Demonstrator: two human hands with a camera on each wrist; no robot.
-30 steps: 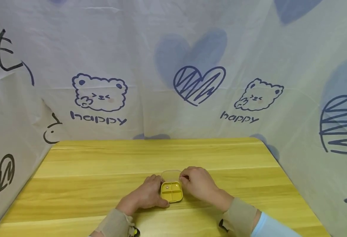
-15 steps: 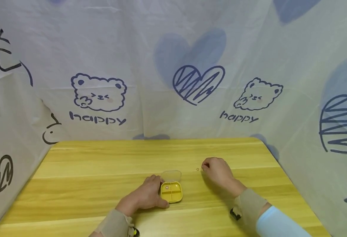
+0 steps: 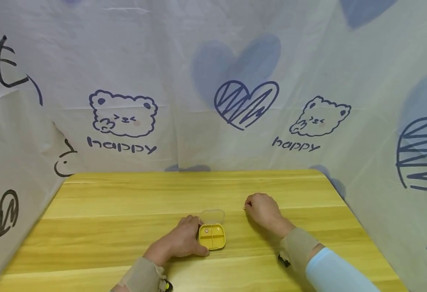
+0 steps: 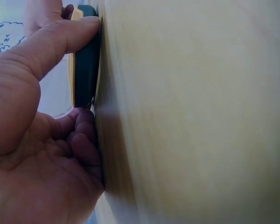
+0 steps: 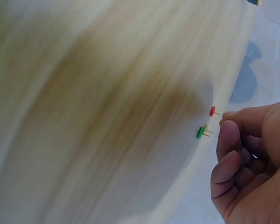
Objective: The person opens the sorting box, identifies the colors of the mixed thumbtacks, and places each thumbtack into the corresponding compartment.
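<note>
A small yellow pill box (image 3: 212, 242) with several compartments stands on the table, its clear lid (image 3: 213, 216) raised at the back. One tiny round piece (image 3: 206, 230) lies in the far-left compartment. My left hand (image 3: 182, 241) holds the box by its left side, thumb (image 4: 79, 32) against the dark green base (image 4: 85, 70). To the right of the box, my right hand (image 3: 264, 211) is low over the thumbtacks, fingers curled. In the right wrist view, thumb and index tips are at the point of a red thumbtack (image 5: 213, 111); whether they pinch it is unclear. Green (image 5: 199, 132) and yellow thumbtacks (image 5: 206, 129) sit beside it.
The wooden table (image 3: 126, 194) extends around both hands. A white cloth (image 3: 184, 81) with hearts and bear drawings hangs behind it and along both sides. All the thumbtacks in the right wrist view stand heads down, points up.
My right hand has left the lid's right edge, moved right and away from me, then edged left and lower onto the thumbtacks. The left hand stays at the pill box.
</note>
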